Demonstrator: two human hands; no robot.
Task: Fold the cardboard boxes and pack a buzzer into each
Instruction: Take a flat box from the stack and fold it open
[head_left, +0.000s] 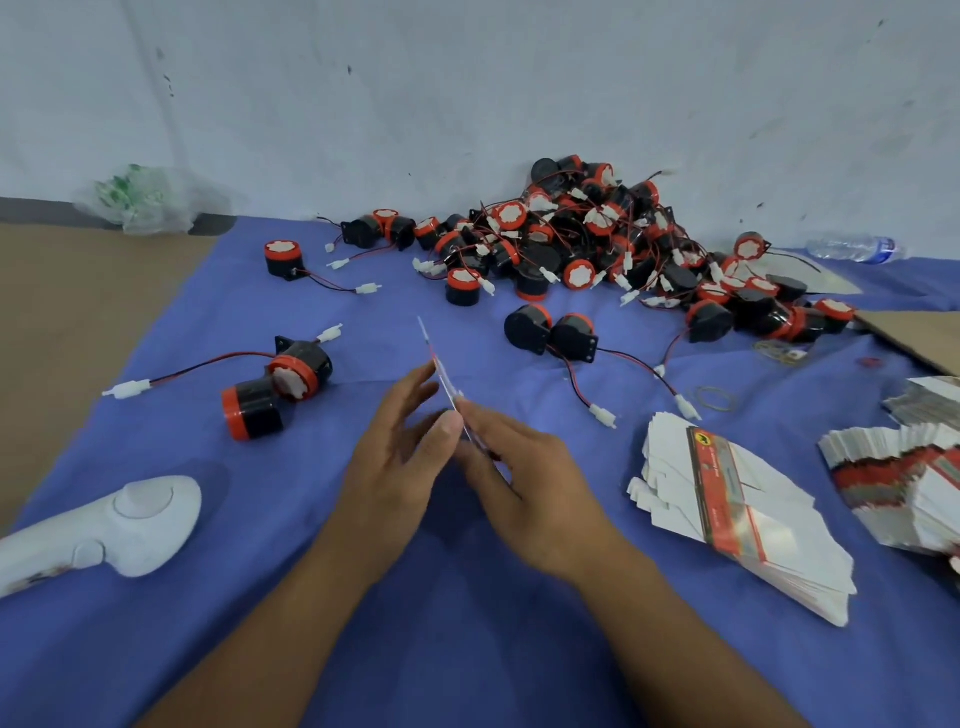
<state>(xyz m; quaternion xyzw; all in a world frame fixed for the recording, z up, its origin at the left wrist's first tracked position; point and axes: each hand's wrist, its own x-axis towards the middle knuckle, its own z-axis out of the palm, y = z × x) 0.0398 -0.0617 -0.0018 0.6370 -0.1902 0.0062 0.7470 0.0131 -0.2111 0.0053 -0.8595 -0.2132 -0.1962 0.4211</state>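
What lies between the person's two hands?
A flat white-and-red cardboard box, seen edge-on in the head view, held between the left hand and right hand.

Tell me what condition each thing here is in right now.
Carton: flat, unfolded, edge-on between left hand and right hand.
Carton stacks: flat, fanned out.
Buzzers: loose, piled, unpacked.
Water bottle: lying on its side.
Plastic bag: crumpled.
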